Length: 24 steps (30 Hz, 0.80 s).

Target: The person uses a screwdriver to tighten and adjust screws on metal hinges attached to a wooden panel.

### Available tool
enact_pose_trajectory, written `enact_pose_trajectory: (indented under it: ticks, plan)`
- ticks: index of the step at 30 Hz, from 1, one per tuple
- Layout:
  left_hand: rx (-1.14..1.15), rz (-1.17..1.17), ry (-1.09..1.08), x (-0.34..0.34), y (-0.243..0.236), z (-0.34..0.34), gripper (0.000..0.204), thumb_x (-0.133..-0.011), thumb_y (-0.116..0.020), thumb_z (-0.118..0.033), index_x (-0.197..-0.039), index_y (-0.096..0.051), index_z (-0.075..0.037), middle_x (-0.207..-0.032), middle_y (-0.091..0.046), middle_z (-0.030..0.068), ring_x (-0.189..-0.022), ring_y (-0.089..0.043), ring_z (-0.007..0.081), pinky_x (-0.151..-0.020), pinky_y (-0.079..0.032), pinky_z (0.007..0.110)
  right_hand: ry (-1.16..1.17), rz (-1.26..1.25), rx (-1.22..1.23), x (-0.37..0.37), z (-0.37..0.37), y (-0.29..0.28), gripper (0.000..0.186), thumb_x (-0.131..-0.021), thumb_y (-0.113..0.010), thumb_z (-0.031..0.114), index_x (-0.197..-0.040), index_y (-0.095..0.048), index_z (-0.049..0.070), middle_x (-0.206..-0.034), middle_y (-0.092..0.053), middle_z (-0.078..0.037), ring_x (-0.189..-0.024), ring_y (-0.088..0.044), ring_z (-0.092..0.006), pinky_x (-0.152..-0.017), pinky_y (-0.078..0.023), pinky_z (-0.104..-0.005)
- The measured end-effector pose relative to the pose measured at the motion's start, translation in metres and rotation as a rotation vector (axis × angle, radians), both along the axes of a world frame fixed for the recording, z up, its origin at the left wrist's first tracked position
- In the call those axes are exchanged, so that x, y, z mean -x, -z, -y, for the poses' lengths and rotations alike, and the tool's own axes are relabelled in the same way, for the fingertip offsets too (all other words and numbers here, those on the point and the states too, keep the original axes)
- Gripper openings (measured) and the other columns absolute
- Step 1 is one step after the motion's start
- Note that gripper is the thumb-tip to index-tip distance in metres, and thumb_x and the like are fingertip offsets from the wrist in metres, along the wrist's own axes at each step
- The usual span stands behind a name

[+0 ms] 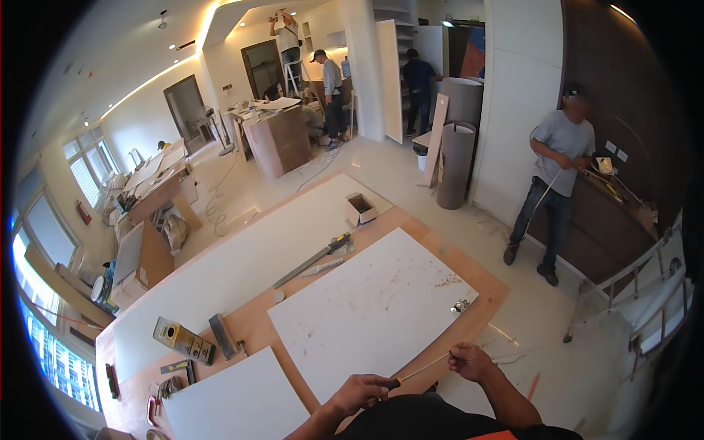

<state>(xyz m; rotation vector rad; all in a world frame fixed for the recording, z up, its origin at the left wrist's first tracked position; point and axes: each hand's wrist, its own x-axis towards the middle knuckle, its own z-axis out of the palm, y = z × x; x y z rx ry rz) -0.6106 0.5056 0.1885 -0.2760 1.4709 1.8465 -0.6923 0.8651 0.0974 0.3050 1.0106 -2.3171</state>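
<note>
My left hand [355, 396] is closed around the dark handle of a long screwdriver [425, 367], low in the view near my body. My right hand [471, 361] pinches the far end of its thin, pale shaft; the tip is hidden in the fingers. Just beyond lies a white board [367, 308], stained with brown marks, with a small metal hinge [460, 305] near its right corner. A second white board [238, 402] lies to the left of my left hand. Both rest on a wooden worktable [488, 287].
A handsaw [317, 258], a small open box [361, 209] and a yellow-black tin [183, 341] sit on the table. A person [561, 176] stands at the right holding a thin strip, near a metal ladder [631, 286]. Brown rolls [455, 169] stand behind; several people work farther back.
</note>
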Motion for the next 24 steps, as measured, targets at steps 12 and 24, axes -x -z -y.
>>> enact_pose_trajectory:
  ticks: [12,24]
  plan:
    - [0.161,-0.279,0.251,-0.008,0.017,0.003,0.039,-0.092,-0.072,-0.014,-0.130,-0.073,-0.007,-0.111,-0.077,0.0028,-0.079,-0.061,0.0078,-0.073,-0.051,0.024,-0.613,-0.656,-0.823,0.006,-0.047,-0.012,0.014,-0.080,-0.087,0.011,-0.086,-0.077,0.003,-0.077,-0.065,-0.001,-0.068,-0.062,-0.0134,-0.065,-0.049,-0.0281]
    - [0.425,-0.330,0.195,0.000,0.002,0.000,0.037,-0.089,-0.074,-0.014,-0.124,-0.073,-0.002,-0.111,-0.078,0.0107,-0.091,-0.070,0.0129,-0.079,-0.055,0.027,-0.456,-1.458,-1.206,0.018,0.016,0.023,0.004,-0.074,-0.068,0.008,-0.072,-0.067,0.005,-0.077,-0.062,-0.015,-0.075,-0.064,-0.0378,-0.066,-0.053,-0.0483]
